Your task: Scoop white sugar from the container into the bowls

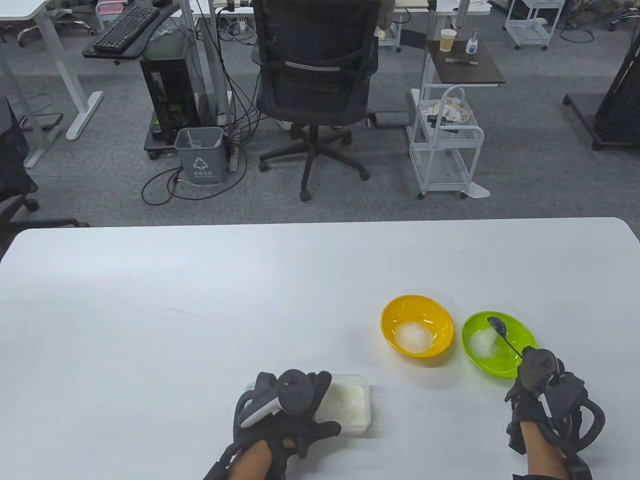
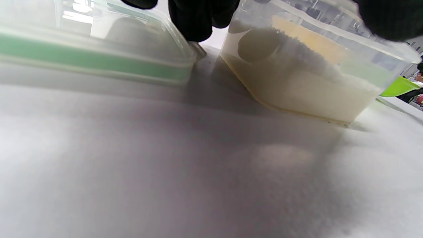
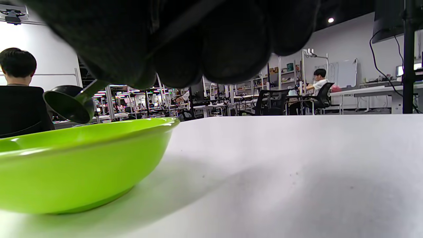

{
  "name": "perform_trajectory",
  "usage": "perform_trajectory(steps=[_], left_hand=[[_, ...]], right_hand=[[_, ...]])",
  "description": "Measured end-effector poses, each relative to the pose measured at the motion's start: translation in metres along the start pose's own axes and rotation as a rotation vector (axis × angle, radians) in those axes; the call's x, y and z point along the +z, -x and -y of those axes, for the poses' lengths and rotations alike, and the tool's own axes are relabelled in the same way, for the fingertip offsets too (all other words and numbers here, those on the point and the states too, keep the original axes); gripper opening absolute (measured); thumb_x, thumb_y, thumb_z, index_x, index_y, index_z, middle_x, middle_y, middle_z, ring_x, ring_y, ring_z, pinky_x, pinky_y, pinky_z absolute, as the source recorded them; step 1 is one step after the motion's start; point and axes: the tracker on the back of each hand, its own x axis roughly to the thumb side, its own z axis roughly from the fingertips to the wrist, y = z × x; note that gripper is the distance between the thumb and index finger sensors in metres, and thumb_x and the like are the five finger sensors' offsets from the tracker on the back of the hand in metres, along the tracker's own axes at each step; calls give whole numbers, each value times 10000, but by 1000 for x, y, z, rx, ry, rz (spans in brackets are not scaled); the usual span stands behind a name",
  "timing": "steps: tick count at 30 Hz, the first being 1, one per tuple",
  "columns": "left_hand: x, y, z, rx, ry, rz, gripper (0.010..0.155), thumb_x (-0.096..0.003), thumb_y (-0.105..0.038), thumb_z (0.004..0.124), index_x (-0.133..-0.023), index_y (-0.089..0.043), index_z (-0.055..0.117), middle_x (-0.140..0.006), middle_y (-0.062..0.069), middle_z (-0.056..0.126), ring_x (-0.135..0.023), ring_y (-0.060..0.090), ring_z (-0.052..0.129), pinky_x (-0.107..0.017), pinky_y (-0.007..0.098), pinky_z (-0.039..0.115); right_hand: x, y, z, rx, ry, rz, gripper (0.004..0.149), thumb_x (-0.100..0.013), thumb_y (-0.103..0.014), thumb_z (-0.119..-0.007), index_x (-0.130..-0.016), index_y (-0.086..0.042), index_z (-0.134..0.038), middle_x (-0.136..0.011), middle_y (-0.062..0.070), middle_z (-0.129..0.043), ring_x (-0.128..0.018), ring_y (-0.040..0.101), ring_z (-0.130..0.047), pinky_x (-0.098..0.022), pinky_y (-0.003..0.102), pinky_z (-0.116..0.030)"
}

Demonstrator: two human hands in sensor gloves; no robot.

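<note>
Right hand (image 1: 537, 380) grips spoon (image 1: 502, 334) over green bowl (image 1: 520, 362). Left hand (image 1: 285, 405) holds sugar box (image 1: 350, 402). Yellow bowl (image 1: 440, 325) nearby.

A grey waste bin (image 1: 199, 154) on the floor beyond the counter bears a white triangular recycling sign, with a line of small characters beneath it, too small to read. No other text is legible.
</note>
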Motion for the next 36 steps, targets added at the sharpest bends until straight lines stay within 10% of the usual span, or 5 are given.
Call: perform_trajectory(steps=[15,36], left_hand=[[0,0,0,0,0,0,973,-335,-764,712,-1119,-417,252,-1236,-27,366,-1171,238,567,-853,557,388],[0,0,-1,-2,0,-2,973,-336,-764,711,-1119,-417,252,-1237,-28,367,-1172,237,566,-853,557,387]], right_hand=[[12,-18,6,-37,24,127,436,-489,-438,-785,-923,-396,-796,-830,35,-877,-499,216,-943,-643,471,-699],[127,-118,28,-135,79,888,428,-470,-443,-800,-893,-378,-819,-740,-4,-951,-377,180,-974,-588,426,-764]])
